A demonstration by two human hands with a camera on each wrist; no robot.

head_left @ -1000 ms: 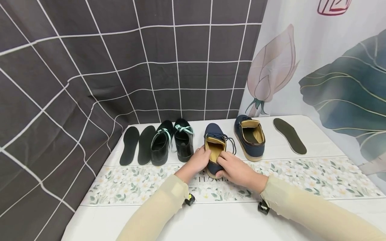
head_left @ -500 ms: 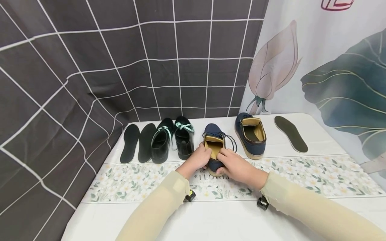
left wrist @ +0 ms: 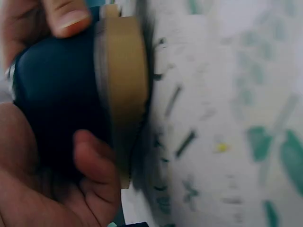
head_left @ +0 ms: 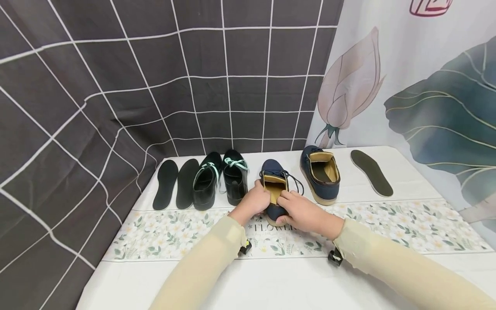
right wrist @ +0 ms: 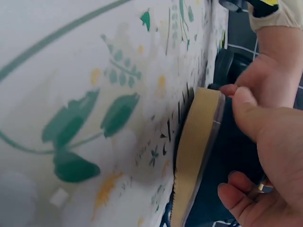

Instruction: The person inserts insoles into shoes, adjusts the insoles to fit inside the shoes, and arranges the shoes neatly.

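Note:
A navy lace-up shoe (head_left: 272, 167) with a tan lining stands in the middle of the table, toe pointing away from me. My left hand (head_left: 253, 201) grips the left side of its opening, thumb inside the rim. On the right rear side, my right hand (head_left: 304, 214) holds the collar and heel, with fingers over the edge and the thumb low at the back. The wrist views show the navy heel (left wrist: 61, 80) and tan sole (right wrist: 196, 137) close up between both hands. Its mate, another navy shoe (head_left: 325, 187), stands to the right with a dark insole inside.
Left of the held shoe are two black shoes with mint laces (head_left: 235, 189) and two flat black insoles (head_left: 165, 185). A dark olive insole (head_left: 372, 173) lies at the far right. A white tablecloth (head_left: 279, 280) with a floral band covers the table; a dark grid curtain (head_left: 248, 94) hangs behind.
Both hands keep their hold on the navy shoe, which has hardly moved; its toe sits very slightly nearer to me. The head view has shifted a little.

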